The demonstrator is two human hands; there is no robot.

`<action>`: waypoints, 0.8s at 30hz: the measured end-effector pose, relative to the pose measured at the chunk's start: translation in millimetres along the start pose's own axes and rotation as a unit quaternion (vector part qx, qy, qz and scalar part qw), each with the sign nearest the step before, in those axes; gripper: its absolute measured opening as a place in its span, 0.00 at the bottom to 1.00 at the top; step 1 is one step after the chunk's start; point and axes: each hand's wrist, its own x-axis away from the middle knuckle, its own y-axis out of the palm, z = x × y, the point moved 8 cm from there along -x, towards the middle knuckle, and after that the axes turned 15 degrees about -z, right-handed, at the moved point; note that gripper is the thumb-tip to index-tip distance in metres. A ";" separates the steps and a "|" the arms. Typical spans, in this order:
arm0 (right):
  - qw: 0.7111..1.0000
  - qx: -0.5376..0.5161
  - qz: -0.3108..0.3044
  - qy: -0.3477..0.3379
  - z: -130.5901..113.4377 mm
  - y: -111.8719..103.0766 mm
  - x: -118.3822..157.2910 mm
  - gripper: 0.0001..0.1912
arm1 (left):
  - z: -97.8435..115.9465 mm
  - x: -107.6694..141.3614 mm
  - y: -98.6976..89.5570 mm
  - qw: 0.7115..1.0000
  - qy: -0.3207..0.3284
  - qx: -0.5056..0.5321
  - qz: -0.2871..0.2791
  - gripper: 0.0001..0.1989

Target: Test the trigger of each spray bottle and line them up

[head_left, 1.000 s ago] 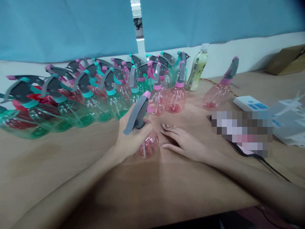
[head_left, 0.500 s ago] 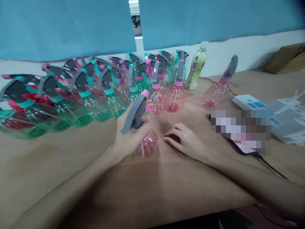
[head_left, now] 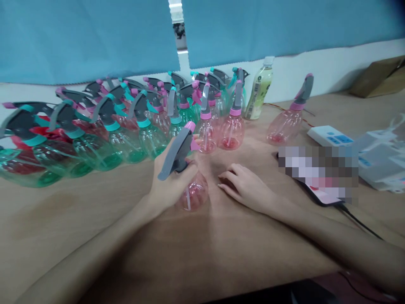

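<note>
My left hand [head_left: 167, 181] is wrapped round the neck of a pink spray bottle [head_left: 194, 192] with a grey and pink trigger head. The bottle is upright at the middle of the table, its nozzle pointing away from me. To its right, my right hand [head_left: 242, 185] rests on the tabletop with curled fingers apart and nothing in them. Just beyond the held bottle stand a pink spray bottle [head_left: 207, 135] and another pink spray bottle [head_left: 232, 131]. One more pink spray bottle [head_left: 283, 124] stands by itself farther right.
Rows of green spray bottles [head_left: 128, 143] and pink ones fill the back left of the wooden table [head_left: 240, 253]. A drink bottle [head_left: 260, 90] stands at the back. On the right are a phone [head_left: 329, 195] with a cable, a white power strip [head_left: 325, 134] and a cardboard box [head_left: 379, 78].
Almost nothing differs. The view has shifted very slightly, and my left hand still holds the pink spray bottle in the same place.
</note>
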 end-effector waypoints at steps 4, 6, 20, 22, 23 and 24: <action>1.000 -0.020 0.005 -0.002 -0.8 -1.1 1.8 0.13 | 2.1 -0.6 2.4 0.999 0.013 0.027 -0.011 0.04; 0.999 -0.029 0.016 -0.004 -0.6 -0.3 2.6 0.14 | 2.6 -1.0 3.0 0.999 0.015 0.031 -0.013 0.03; 1.000 -0.021 -0.003 0.008 4.8 11.7 1.5 0.24 | -4.2 -0.5 2.0 0.999 0.002 0.037 -0.005 0.07; 1.000 -0.024 0.001 0.007 5.0 11.5 1.7 0.23 | -5.4 -0.1 1.7 0.999 -0.001 0.035 -0.002 0.07; 1.000 -0.025 0.003 0.006 5.1 11.5 1.8 0.23 | -5.5 -0.1 1.8 0.999 -0.002 0.035 -0.003 0.08; 1.000 -0.026 0.003 0.006 5.1 11.6 1.8 0.23 | -5.2 -0.2 1.9 0.999 -0.002 0.033 -0.003 0.09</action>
